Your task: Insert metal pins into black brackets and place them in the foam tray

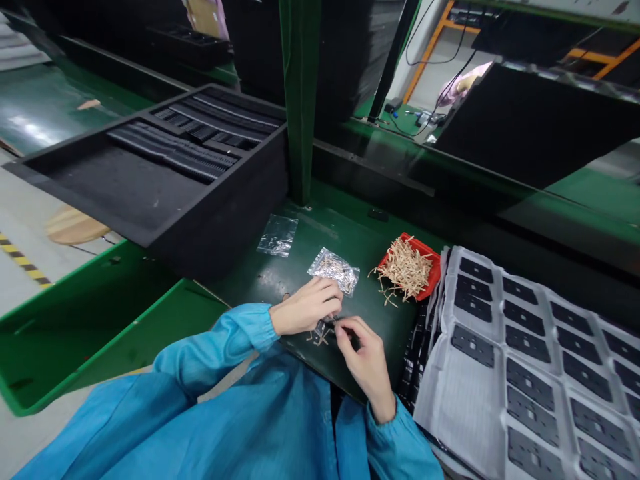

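My left hand (311, 307) is curled over the green bench, its fingers bent around a small dark part that is mostly hidden. Close on its right, my right hand (364, 350) pinches at the same dark part with thumb and forefinger. Several thin beige pieces (319, 335) lie on the bench just below the fingertips. A clear bag of small parts (336, 268) lies just beyond my left hand. Farther right, a red bin (434, 272) holds a heap of beige strips (407, 267), some spilling over its near side.
White trays (465, 393) of flat black plates are stacked at the right. A flat clear bag (278, 235) lies near the green post (300, 100). A large black box (220, 213) and a green bin (100, 333) stand left. Beyond the bench, a person's pink sleeve (453, 90) shows.
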`<state>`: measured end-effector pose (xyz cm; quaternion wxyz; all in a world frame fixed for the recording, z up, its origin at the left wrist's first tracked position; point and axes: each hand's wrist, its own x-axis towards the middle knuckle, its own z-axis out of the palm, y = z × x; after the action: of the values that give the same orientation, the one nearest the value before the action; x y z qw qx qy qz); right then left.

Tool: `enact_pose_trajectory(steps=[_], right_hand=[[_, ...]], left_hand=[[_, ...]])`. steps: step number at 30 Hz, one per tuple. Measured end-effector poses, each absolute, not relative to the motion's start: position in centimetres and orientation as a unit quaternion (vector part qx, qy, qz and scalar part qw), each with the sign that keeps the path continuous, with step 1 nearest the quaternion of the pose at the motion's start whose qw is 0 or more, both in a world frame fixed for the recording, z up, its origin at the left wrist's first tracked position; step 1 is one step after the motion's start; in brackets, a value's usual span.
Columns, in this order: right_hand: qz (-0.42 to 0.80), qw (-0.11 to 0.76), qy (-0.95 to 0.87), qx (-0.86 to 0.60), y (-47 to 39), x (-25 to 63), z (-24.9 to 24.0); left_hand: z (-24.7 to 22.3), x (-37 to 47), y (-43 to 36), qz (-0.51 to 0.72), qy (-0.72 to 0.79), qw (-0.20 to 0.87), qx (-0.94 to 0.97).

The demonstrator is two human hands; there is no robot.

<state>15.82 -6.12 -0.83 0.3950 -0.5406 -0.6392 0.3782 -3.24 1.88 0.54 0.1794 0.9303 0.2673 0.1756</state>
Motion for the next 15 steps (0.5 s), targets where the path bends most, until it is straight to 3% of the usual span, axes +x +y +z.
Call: enact_pose_trajectory(steps=[15], right_hand=[[0.374,0.401,-0.671,-0.498,-6.6,16.1,-1.1]], left_hand=[[1.8,-3.9,2.9,0.173,0.187,0.271,0.928]])
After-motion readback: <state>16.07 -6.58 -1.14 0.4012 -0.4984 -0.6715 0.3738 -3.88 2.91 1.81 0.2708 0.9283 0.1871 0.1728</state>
